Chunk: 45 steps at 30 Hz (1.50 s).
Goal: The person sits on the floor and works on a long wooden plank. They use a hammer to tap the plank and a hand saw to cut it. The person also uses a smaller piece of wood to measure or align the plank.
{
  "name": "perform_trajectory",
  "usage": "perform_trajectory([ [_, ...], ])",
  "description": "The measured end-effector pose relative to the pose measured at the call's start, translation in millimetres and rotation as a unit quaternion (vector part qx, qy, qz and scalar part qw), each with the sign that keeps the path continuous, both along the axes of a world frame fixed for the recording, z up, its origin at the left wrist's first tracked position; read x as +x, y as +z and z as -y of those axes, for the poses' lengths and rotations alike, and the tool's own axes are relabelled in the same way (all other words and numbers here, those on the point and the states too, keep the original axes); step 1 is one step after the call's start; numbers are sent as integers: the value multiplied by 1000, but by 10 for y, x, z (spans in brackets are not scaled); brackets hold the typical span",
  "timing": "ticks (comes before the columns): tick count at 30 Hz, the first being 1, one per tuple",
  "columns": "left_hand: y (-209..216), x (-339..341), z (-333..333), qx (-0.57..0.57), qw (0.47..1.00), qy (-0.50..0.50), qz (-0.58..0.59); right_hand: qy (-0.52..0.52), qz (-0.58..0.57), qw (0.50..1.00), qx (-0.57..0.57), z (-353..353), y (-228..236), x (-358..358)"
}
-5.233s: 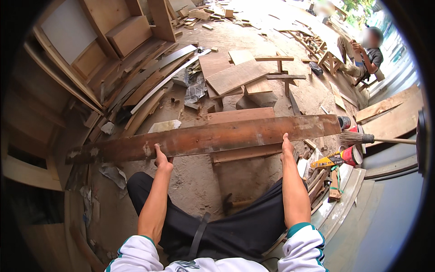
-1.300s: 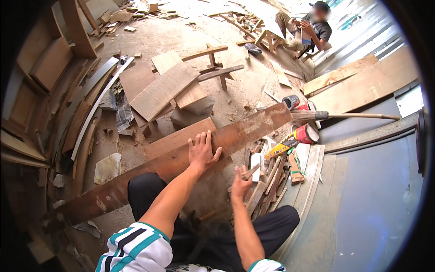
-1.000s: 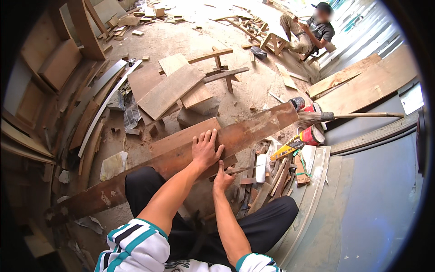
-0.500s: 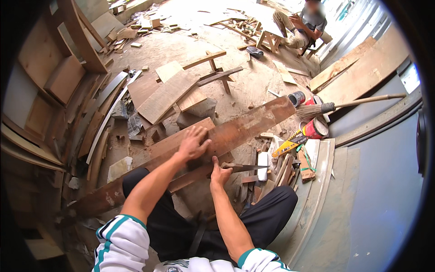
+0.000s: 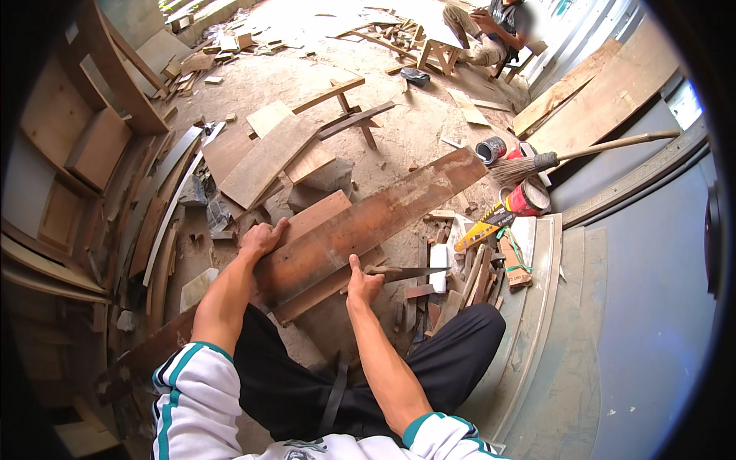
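A long reddish-brown plank point(image 5: 368, 222) lies slanting across in front of my knees, its far end up to the right. My left hand point(image 5: 263, 238) is closed round the plank's far edge, left of its middle. At the near edge, my right hand point(image 5: 364, 284) grips the wooden handle of a handsaw point(image 5: 418, 272), whose dark, tapering blade points right. My right thumb is raised against the plank's near edge. Under the long plank, a second board point(image 5: 318, 215) shows along its far side, and another piece of wood point(image 5: 307, 303) shows along its near side.
Wood offcuts point(image 5: 468, 284), a yellow handsaw point(image 5: 483, 228), paint cans point(image 5: 527, 198) and a broom point(image 5: 537, 163) lie to the right. Boards point(image 5: 268, 161) rest ahead. A wooden cabinet frame point(image 5: 84, 146) stands left. Another person point(image 5: 498, 31) sits at the far right.
My left hand has slid left along the plank, from lying spread near its middle to closing round the far edge. The right hand keeps the saw, moved only slightly.
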State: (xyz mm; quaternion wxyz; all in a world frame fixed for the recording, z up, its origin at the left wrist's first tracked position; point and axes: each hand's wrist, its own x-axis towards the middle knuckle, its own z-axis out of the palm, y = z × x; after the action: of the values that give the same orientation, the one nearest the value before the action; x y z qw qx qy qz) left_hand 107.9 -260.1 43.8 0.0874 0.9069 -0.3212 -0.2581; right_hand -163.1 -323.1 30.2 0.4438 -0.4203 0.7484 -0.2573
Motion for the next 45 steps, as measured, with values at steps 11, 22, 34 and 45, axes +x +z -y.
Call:
perform_trajectory([
  [11,64,50,-115,6,1000,-15,-11,-34,-10,999,-12,-266,125,143],
  [22,208,-116,119,57,997,-40,40,-55,28,998,23,-35,-13,70],
  [34,-58,-1647,1399,-201,959,30,199,1,44,999,13,-12,90,19],
  [45,-55,-1725,1567,-92,976,14,198,-11,91,996,-1,132,651,-387],
])
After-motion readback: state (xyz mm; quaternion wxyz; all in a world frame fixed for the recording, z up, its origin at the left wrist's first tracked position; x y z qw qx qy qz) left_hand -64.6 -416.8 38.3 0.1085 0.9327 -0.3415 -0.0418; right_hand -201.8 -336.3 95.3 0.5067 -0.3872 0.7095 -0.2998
